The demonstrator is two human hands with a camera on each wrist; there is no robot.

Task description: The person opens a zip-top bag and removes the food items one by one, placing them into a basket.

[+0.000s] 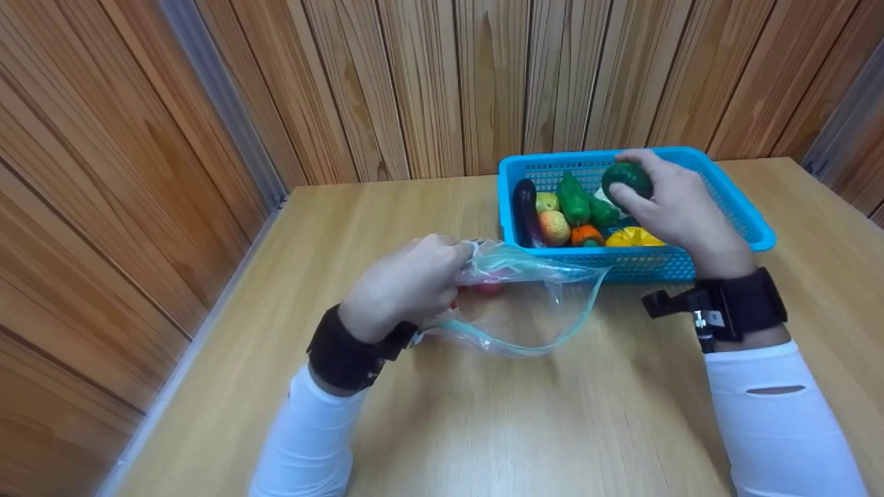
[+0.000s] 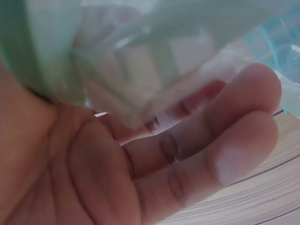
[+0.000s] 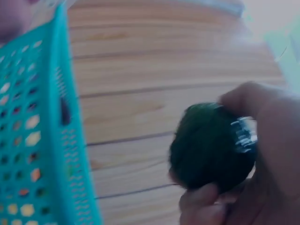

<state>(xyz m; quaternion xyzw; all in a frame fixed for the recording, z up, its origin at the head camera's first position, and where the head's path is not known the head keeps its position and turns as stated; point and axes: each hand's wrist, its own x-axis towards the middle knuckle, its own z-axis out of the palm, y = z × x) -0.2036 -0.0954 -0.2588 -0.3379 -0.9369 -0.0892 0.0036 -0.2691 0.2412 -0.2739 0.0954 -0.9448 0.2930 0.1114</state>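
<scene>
My left hand grips the rim of a clear plastic bag with a teal zip edge, lying on the wooden table; something red shows inside it. Seen from the left wrist, the bag film drapes over my curled fingers. My right hand holds a dark green round fruit above the blue basket. The right wrist view shows the same fruit gripped between fingers and thumb beside the basket wall.
The basket holds a dark eggplant, green peppers, an apple, an orange piece and a yellow one. Wood-panelled walls close in behind and to the left. The table's left edge runs along the wall.
</scene>
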